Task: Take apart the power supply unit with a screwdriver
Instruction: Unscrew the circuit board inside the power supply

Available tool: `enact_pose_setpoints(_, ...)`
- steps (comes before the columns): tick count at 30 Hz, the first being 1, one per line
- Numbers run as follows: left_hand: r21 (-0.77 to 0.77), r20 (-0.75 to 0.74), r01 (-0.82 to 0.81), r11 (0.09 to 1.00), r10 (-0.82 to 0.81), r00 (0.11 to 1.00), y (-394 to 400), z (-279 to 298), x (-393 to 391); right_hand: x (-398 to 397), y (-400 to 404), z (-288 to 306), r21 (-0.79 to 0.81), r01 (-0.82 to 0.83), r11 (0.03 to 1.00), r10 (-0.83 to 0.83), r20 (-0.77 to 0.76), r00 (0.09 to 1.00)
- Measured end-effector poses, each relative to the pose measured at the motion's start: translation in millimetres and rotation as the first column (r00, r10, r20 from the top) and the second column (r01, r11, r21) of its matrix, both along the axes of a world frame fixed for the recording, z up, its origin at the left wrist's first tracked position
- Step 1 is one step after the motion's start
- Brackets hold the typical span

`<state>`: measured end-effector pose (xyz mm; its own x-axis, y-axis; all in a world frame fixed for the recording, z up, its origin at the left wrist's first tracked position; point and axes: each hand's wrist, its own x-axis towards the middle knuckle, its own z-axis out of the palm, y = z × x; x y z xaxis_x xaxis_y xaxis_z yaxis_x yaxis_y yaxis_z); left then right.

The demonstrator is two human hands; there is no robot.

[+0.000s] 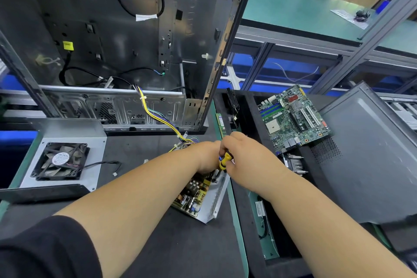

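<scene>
Power supply unit [200, 196] lies opened, directly under both hands. Right hand [243, 153] grips the screwdriver [224, 161], shaft angled down-left into the unit's far end. Left hand [206, 156] seemingly braces the unit there; its fingers are hidden.

The round white label on the hub of the black cooling fan [60, 161] carried small print too blurred to read with certainty. Yellow stickers in the computer case [126, 36] and the motherboard [293, 117] markings stayed illegible.
</scene>
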<state>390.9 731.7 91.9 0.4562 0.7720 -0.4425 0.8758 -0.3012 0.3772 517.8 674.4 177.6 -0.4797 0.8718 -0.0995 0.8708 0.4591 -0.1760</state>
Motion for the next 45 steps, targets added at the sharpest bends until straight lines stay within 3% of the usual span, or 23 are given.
enact_pose_setpoints(6,0.0,0.007,0.061,0.998,-0.061,0.998,-3.3,5.1,-1.6,-2.3,1.8,-5.5,0.19,-0.05,0.98,0.005,0.231,0.973)
enact_pose_setpoints(12,0.03,-0.043,0.124,0.992,-0.123,0.992,-5.9,8.8,2.2,-4.1,-0.2,-3.9,0.011,0.018,1.0,-0.018,0.038,0.999)
enact_pose_setpoints(19,-0.026,0.039,0.043,0.999,-0.041,0.998,-2.9,2.3,0.0,0.6,-0.1,-7.2,0.165,0.007,0.986,-0.041,0.203,0.978)
enact_pose_setpoints(25,-0.027,0.01,0.027,0.999,-0.027,1.0,-2.6,1.5,2.4,1.6,2.6,-2.0,0.032,0.057,0.998,-0.057,-0.016,0.998)
enact_pose_setpoints(34,-0.062,0.047,0.032,0.998,-0.029,0.999,-2.4,3.8,-0.3,4.1,2.3,-5.5,0.13,0.048,0.99,-0.066,0.136,0.988)
enact_pose_setpoints(40,-0.053,0.01,0.028,0.998,-0.027,1.0,-2.9,4.7,3.3,4.7,2.1,-2.7,0.037,0.043,0.998,-0.044,0.018,0.999)
enact_pose_setpoints(45,-0.078,0.026,0.018,0.997,-0.016,1.0,-3.2,6.7,1.6,4.6,-0.9,-4.7,0.01,0.075,0.997,-0.075,0.033,0.997)
